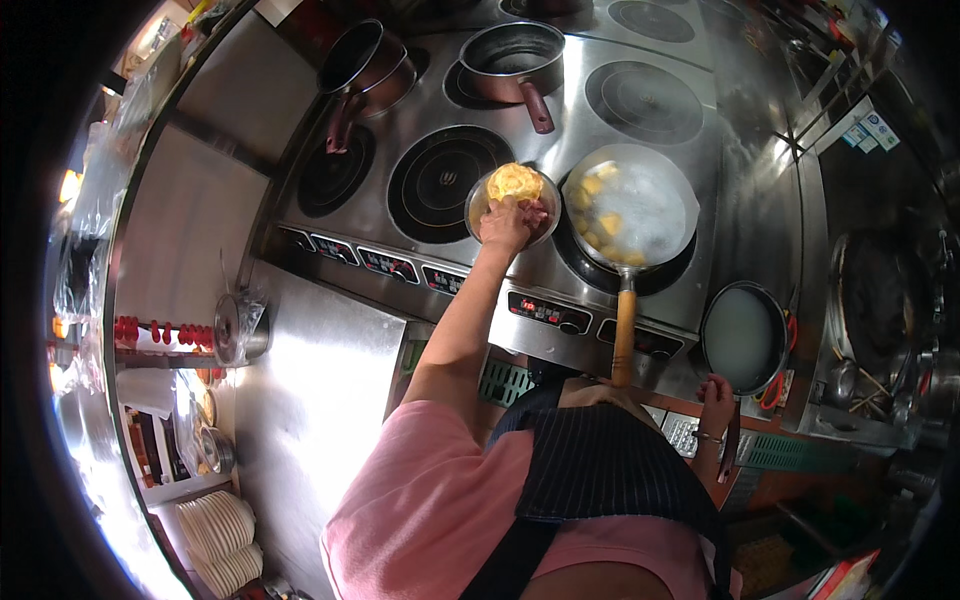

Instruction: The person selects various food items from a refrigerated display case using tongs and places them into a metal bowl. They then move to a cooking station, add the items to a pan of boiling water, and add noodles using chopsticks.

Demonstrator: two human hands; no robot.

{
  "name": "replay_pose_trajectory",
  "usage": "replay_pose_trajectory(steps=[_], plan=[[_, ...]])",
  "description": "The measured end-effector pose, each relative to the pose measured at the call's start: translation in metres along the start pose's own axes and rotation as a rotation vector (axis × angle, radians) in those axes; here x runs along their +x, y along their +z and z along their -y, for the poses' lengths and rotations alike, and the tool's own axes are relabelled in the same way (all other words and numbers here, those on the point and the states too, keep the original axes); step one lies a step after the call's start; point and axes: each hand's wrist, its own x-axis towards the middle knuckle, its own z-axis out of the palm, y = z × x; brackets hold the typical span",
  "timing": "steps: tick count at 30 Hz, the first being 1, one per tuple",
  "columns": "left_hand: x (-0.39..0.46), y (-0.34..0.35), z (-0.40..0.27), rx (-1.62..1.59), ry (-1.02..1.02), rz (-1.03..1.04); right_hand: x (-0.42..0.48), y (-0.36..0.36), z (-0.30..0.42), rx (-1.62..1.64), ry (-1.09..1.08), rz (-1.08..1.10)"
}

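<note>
My left hand [504, 223] reaches into a small round bowl [552, 225], its fingers against pieces of pink meat [533, 213]; whether they grip any is unclear. A yellow, egg-like mass [514, 182] lies at the bowl's far side. Right of the bowl, a wooden-handled pan [627, 322] on a cooktop ring holds steaming, foamy liquid with yellow chunks [609, 223]. My right hand [716, 393] is low at the right, fingers loosely curled, beside a dark pan [709, 330] of cloudy liquid. That pan's handle [728, 442] runs down beside my right wrist.
Two reddish-brown saucepans [390, 79] [514, 86] stand at the back of the steel cooktop. A control panel [549, 313] lines its front. Left are a steel counter [322, 375], a lidded pot [255, 334] and stacked white plates [217, 525]. Red-handled scissors [772, 391] lie right.
</note>
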Motion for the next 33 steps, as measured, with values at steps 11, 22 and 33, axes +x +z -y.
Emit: replay_pose_trajectory(steps=[11,22,33], plan=[[-0.004,0.003,-0.005,0.039,-0.031,0.016,0.004,0.001,-0.01,0.06,-0.009,-0.015],[0.004,0.007,0.015,-0.002,0.082,0.041,0.003,-0.002,-0.003,0.051,-0.029,-0.017],[-0.006,0.001,0.011,-0.05,0.047,0.005,0.004,-0.004,0.008,0.035,-0.009,-0.038]])
